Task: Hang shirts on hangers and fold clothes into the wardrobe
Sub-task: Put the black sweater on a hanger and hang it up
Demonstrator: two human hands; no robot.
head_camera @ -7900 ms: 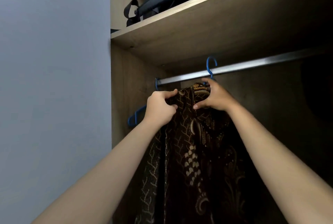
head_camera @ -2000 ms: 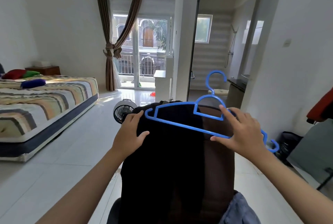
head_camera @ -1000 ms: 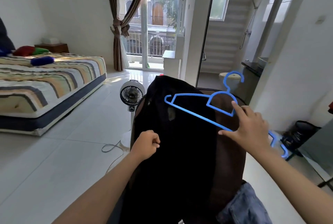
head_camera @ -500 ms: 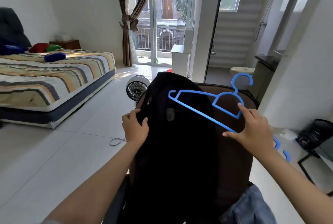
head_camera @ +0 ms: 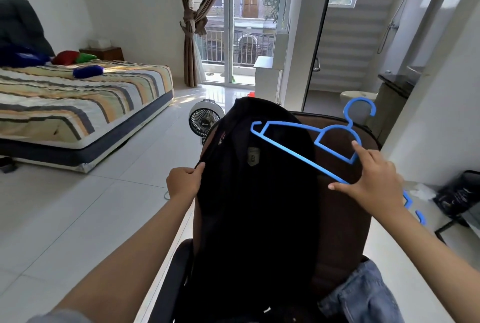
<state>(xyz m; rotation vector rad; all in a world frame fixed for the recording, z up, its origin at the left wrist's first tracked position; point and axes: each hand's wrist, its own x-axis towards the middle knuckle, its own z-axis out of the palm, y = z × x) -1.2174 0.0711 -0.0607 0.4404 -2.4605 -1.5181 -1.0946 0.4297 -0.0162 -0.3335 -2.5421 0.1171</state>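
Note:
A black shirt (head_camera: 257, 192) hangs draped over the back of a brown chair (head_camera: 342, 213), its neck label facing me. My left hand (head_camera: 183, 183) grips the shirt's left edge just below the shoulder. My right hand (head_camera: 374, 179) holds a blue plastic hanger (head_camera: 298, 156) by its lower bar, tilted, in front of the chair back, its hook up at the right. The hanger's left tip lies over the shirt's upper right part. Its right end shows below my wrist.
Blue denim (head_camera: 363, 296) lies on the chair seat at the lower right. A small white fan (head_camera: 205, 118) stands on the tiled floor behind the chair. A striped bed (head_camera: 78, 104) fills the left. A black bag (head_camera: 459, 195) sits on the floor at the right.
Long before, both hands were at a patterned shirt on the wardrobe rail. Over the last second my left hand moved to the black shirt's left edge and gripped it. The hanger stayed about in place.

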